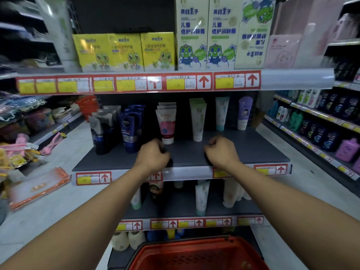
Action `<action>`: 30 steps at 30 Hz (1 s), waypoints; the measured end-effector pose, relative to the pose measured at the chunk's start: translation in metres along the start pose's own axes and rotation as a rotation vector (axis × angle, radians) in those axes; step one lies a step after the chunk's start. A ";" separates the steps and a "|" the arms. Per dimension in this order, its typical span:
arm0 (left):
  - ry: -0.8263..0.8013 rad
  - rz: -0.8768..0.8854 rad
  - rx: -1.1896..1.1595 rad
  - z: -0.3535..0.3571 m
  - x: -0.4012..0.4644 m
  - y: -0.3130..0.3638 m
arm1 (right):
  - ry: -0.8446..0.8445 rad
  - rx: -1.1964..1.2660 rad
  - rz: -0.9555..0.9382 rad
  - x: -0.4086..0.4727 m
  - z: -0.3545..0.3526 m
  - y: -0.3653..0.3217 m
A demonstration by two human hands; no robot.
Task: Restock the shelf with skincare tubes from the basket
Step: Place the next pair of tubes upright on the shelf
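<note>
**Two hands curled over the middle shelf, basket below**

Much of the scene's left edge is smeared by blur, so the goods on the side racks there cannot be made out. On the middle shelf (243, 151) stand rows of skincare tubes, cap down: grey and black tubes (101, 131) at the left, dark blue Nivea tubes (129, 129) beside them, then pink and white Softto tubes (167, 123), green and white tubes (197, 121), a teal-capped tube (221, 114) and a purple tube (244, 114) farther back.

Over the shelf's front part, the left hand (153, 156) has its fingers curled, just in front of the Softto row. Something dark shows under its knuckles, but it is mostly hidden and blurred; whether the fingers hold it cannot be told. The right hand (222, 152) is also curled, knuckles up, above bare shelf; its fingertips are hidden behind the hand, so I cannot tell if they grip anything.

Price labels (204, 81) on the shelf edges are too blurred to read. The shelf below is partly covered by both forearms. At the bottom edge, the red basket (194, 254) is cut off, and its inside is not clear.
</note>
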State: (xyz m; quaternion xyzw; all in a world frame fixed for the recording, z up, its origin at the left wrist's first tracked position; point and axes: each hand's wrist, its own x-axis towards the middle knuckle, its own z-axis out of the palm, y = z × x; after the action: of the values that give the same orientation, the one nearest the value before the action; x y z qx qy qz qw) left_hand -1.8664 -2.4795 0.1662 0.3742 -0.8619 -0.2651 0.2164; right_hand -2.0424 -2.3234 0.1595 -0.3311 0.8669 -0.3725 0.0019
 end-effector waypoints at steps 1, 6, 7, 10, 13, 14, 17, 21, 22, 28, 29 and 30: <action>0.004 0.010 0.003 -0.003 -0.007 0.001 | 0.029 0.001 -0.008 -0.008 -0.002 -0.001; 0.057 0.040 -0.004 -0.017 -0.041 0.009 | 0.135 0.002 -0.060 -0.047 -0.011 -0.005; 0.053 0.043 -0.005 -0.018 -0.048 0.011 | 0.144 0.001 -0.069 -0.054 -0.012 -0.005; 0.035 0.060 -0.007 -0.019 -0.065 0.013 | 0.145 -0.027 -0.082 -0.074 -0.011 -0.006; 0.029 0.059 0.025 -0.019 -0.084 0.013 | 0.128 -0.051 -0.116 -0.093 -0.007 -0.004; 0.027 0.056 0.039 -0.018 -0.089 0.011 | 0.119 -0.061 -0.129 -0.100 -0.005 -0.003; -0.009 0.052 0.049 -0.010 -0.107 0.004 | 0.104 -0.119 -0.180 -0.118 0.003 0.002; -0.069 0.046 0.060 0.008 -0.126 -0.008 | 0.071 -0.188 -0.238 -0.141 0.017 0.013; -0.092 0.048 0.064 0.014 -0.131 -0.011 | 0.055 -0.200 -0.257 -0.147 0.022 0.017; -0.239 -0.002 0.080 0.050 -0.155 -0.038 | -0.079 -0.336 -0.326 -0.179 0.057 0.052; -0.262 -0.015 0.079 0.057 -0.158 -0.043 | -0.102 -0.337 -0.322 -0.183 0.064 0.060; -0.277 -0.028 0.078 0.063 -0.161 -0.049 | -0.128 -0.335 -0.312 -0.188 0.070 0.067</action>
State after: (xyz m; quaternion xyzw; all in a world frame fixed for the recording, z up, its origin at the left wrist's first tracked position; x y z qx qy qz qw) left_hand -1.7758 -2.3666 0.0593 0.3542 -0.8879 -0.2835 0.0767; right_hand -1.9167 -2.2270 0.0199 -0.4797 0.8531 -0.1976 -0.0555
